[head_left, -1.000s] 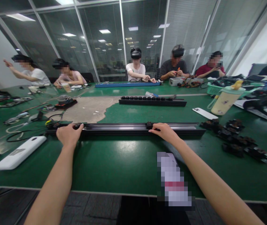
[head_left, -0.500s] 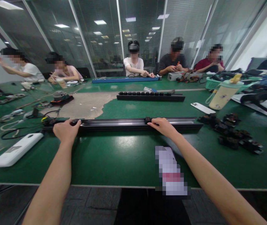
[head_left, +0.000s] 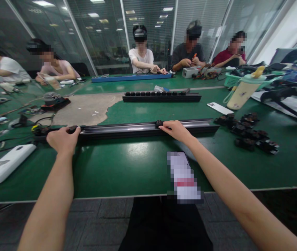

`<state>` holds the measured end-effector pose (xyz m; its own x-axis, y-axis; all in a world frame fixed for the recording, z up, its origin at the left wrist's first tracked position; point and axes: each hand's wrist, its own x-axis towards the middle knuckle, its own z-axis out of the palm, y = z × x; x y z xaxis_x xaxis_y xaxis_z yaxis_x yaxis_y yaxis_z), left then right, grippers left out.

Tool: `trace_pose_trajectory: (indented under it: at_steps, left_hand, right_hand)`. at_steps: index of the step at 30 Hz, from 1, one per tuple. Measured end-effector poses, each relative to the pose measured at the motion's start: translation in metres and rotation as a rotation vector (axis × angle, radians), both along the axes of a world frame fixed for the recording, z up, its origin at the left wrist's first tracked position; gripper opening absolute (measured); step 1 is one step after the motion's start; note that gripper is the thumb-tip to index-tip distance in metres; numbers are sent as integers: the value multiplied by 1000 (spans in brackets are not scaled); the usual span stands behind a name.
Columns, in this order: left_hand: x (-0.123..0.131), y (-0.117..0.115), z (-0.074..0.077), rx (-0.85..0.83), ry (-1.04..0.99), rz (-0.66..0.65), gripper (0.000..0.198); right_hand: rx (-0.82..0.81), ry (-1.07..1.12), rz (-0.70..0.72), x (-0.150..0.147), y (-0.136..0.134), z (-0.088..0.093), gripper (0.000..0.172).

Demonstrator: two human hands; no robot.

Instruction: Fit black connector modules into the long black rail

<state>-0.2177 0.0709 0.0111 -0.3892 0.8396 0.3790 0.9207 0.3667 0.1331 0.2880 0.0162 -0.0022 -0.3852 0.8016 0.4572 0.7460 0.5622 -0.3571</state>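
A long black rail (head_left: 127, 129) lies across the green table (head_left: 138, 167) in front of me. My left hand (head_left: 62, 138) grips its left part, fingers curled over the near edge beside a small black socket module. My right hand (head_left: 176, 129) rests further right on the rail, fingers closed on another small black module (head_left: 159, 123) seated in the channel. Wires (head_left: 37, 129) trail from the rail's left end.
A pile of black modules (head_left: 246, 134) lies to the right. A white flat device (head_left: 3, 164) sits at the left, a phone (head_left: 183, 176) near the front edge. Behind lie a second black strip (head_left: 161, 97), a white phone (head_left: 220, 108), a cream bottle (head_left: 242, 92). Several people sit opposite.
The view has tilted down and turned slightly, so everything sits higher in frame. Both hands stay on the rail in the same places.
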Motion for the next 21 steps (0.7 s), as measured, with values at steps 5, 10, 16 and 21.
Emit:
trace_pose_trajectory:
  at_steps: [5,10,16,21]
  left_hand:
    - [3,0,-1,118,26,70,77]
    - [1,1,-2,115,36,70,76]
    - [1,1,-2,116,40,75,79]
    - [2,1,-1,115,33,89,79]
  right_hand:
    - [-11,11,4,1,-1,0,37]
    - [-9,15,-2,2,0,-1,36]
    - [-7,4,-9,4,3,-4,34]
    - [-5,-10,-21,4,4,-5,34]
